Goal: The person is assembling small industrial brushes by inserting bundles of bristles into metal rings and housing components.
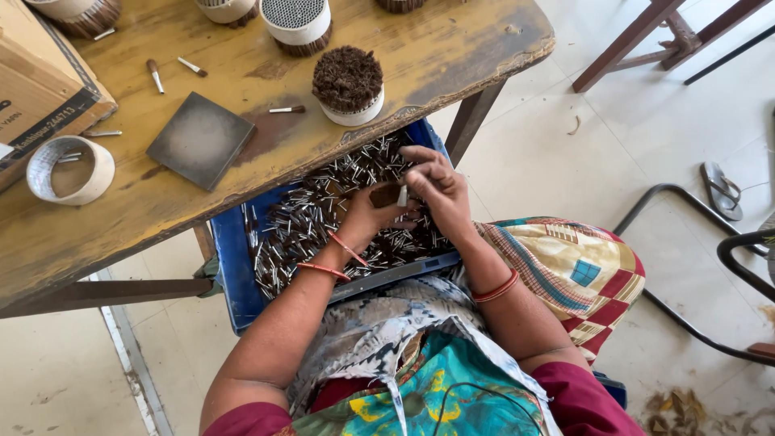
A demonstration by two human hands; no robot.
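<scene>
Pale tiled floor, worn yellow wooden desk point(452, 48) across the top of the view. The person sits at its edge with a blue crate point(234, 266) on the lap, partly under the desk.

The crate is full of small brown sticks with white tips point(315, 218), loosely piled.

Left hand point(373, 211): over the middle of the crate, grip clenched around a small brown bundle point(386, 194) of the sticks. Red bangles on that wrist.

Right hand point(436, 187): just beside the left, touching it, fingertips pinching a single white-tipped stick point(402, 195) at the bundle's end. Grip is closed on that stick. Red bangle on this forearm too.

On the desk:
- White ring packed with upright brown sticks point(348, 84), near the edge, just above the hands.
- Second white ring point(297, 23) behind it, its top showing a fine grid of white ends.
- Dark grey square plate point(200, 139) lying flat, left of centre.
- Empty white ring point(70, 169) on its side near the left edge.
- Cardboard box point(36, 89) at the far left.
- A few loose sticks scattered between them.

On the floor at right: a grey sandal point(721, 190) and a black metal chair frame point(702, 266), well apart from the crate.
</scene>
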